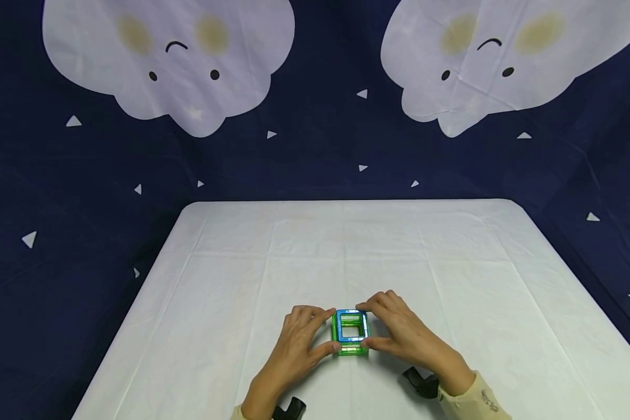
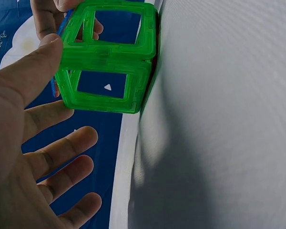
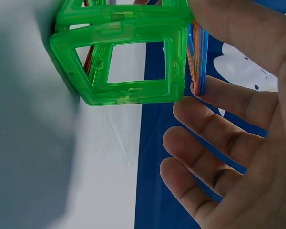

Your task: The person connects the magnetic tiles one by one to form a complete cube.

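Note:
A small cube of see-through green magnetic tiles [image 1: 352, 351] stands on the white cloth, with open square windows in its faces. On its top lies a blue magnetic tile [image 1: 339, 326], slightly askew. An orange edge shows beside the blue tile [image 3: 203, 52] in the right wrist view. My left hand [image 1: 294, 344] holds the cube's left side at the top, thumb near and index finger far. Opposite, my right hand [image 1: 406, 332] pinches the right side the same way, its index fingertip at the blue tile's edge. The other fingers of both hands are spread off the cube.
The white tablecloth [image 1: 241, 262] has fold creases and covers a table with rounded far corners. Behind it hangs a dark blue curtain [image 1: 325, 146] with clouds and small triangles. Black wrist mounts [image 1: 422, 383] sit under both wrists.

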A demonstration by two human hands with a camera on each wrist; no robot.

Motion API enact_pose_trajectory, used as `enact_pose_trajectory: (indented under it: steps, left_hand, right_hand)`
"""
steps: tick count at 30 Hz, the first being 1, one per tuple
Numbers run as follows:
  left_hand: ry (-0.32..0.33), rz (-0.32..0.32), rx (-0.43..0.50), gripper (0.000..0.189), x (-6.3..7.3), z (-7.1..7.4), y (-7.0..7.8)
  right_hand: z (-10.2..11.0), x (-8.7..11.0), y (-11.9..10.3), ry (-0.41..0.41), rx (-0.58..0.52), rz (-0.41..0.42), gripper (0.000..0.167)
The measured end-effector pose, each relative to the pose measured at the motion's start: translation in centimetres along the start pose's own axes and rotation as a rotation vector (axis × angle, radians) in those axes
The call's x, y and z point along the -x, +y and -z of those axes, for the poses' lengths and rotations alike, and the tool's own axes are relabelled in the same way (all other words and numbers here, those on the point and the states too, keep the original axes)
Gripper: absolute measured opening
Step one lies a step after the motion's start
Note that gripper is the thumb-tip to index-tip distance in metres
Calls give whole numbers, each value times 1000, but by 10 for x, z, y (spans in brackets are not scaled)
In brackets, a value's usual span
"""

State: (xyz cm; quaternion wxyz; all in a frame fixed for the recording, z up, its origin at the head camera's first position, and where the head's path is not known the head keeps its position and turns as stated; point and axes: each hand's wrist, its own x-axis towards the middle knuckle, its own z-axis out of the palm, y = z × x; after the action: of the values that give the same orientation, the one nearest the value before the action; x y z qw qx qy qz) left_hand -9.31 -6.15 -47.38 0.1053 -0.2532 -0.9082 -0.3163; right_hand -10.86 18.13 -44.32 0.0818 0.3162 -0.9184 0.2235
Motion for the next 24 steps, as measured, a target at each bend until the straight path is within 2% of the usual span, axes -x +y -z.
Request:
enact_pose_trajectory:
  steps: [17,24]
  left_hand:
    - [15,-8,-25,62,1,-1,0]
    - [27,-6,-41,62,2,-2,0]
  right_hand:
    - [-2,0,-4,-37,-9,-35,61]
    - [-4,3,1,-6,-41,-14,65]
